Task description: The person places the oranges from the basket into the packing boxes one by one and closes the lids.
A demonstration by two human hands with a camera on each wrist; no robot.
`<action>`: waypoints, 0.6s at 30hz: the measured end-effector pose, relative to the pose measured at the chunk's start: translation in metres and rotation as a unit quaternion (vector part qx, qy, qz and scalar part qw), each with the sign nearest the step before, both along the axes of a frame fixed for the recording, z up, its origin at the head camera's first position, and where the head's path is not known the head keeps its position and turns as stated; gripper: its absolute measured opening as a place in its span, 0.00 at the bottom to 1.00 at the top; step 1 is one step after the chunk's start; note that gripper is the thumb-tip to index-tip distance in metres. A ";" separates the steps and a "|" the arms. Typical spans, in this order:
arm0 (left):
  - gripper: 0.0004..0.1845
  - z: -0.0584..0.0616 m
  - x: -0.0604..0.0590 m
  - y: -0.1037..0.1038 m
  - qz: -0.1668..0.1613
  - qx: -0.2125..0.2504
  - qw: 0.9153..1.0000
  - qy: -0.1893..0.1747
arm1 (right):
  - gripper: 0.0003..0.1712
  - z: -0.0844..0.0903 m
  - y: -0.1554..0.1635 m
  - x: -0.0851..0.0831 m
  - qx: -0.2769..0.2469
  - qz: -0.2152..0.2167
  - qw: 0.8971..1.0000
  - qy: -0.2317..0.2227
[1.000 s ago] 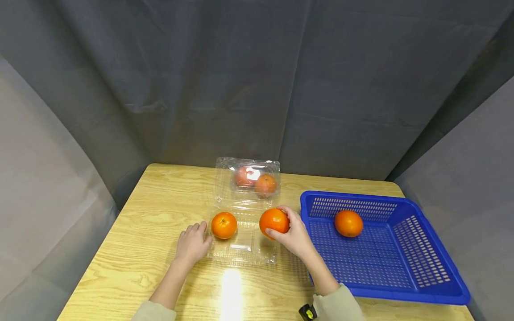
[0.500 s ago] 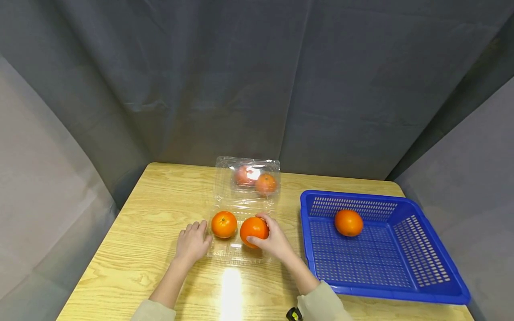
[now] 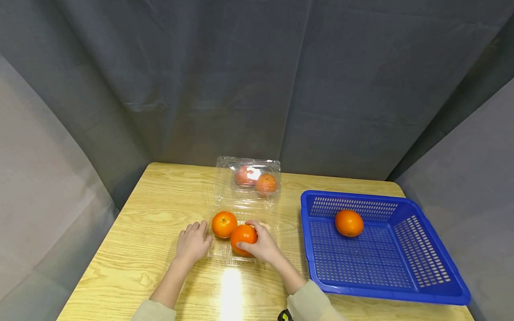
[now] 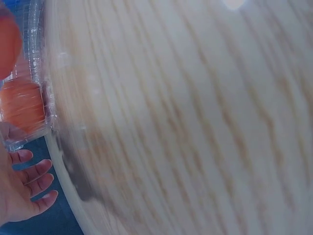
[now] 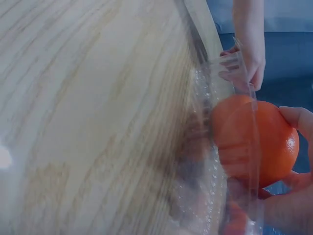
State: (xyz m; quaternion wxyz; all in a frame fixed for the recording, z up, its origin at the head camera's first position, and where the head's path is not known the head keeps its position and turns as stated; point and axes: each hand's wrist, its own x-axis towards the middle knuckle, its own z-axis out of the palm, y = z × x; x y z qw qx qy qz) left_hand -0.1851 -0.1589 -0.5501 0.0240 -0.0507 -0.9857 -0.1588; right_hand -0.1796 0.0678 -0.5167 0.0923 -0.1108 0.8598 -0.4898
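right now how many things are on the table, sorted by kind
oranges: 3, one in the right hand at, one beside it, one in the basket
clear clamshell box: 1
blue basket: 1
total: 5; orange shapes in the clamshell lid look like reflections

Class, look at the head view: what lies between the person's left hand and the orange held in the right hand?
In the head view, another orange sits in the clear tray, between the left hand and the held orange.

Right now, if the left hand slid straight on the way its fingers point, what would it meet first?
Probably the orange at the left of the clear plastic box: the left hand lies flat against the box's edge, fingers aimed at it. Depth is hard to judge.
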 end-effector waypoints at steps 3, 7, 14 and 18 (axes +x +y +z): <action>0.24 0.000 0.000 0.000 0.000 0.000 1.000 -0.002 | 0.37 -0.003 -0.004 0.002 0.008 0.002 1.000 -0.001; 0.24 -0.001 0.000 0.001 0.000 -0.001 1.000 -0.003 | 0.36 -0.006 -0.007 0.003 0.002 0.009 1.000 -0.001; 0.23 -0.001 0.001 0.001 0.002 0.001 1.000 0.001 | 0.36 -0.009 -0.011 0.004 -0.006 0.023 1.000 -0.012; 0.23 -0.001 0.000 0.001 0.002 0.001 1.000 0.001 | 0.37 -0.010 -0.012 0.004 0.001 0.027 0.999 -0.021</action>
